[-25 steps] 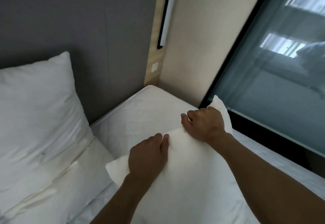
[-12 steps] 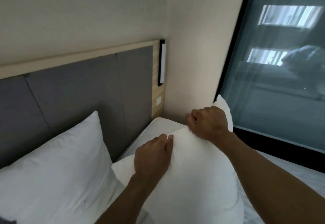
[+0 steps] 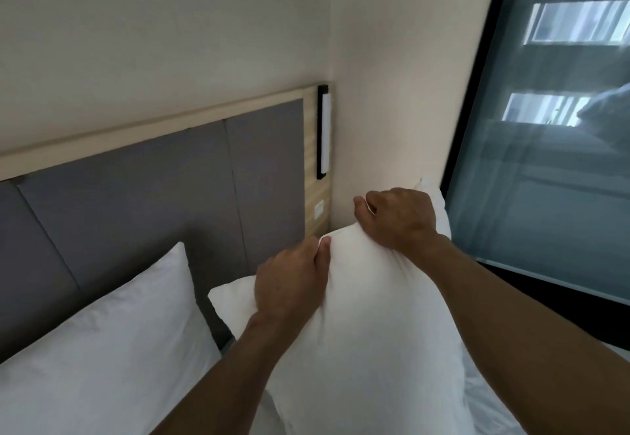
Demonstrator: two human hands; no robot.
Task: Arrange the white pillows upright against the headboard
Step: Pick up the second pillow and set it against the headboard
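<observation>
- Grey headboard [image 3: 153,195] fills the back; one pillow [image 3: 102,349] already leans there.
- Left hand [image 3: 289,284] and right hand [image 3: 399,219] clamp the second pillow [image 3: 368,349] along its top edge.
- Its long axis stands upright; its slot lies ahead, right of the first.

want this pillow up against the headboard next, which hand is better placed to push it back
Left, probably. The left hand grips the pillow on the side nearest the headboard, beside the gap next to the other pillow. The right hand holds the top edge over by the window.
</observation>
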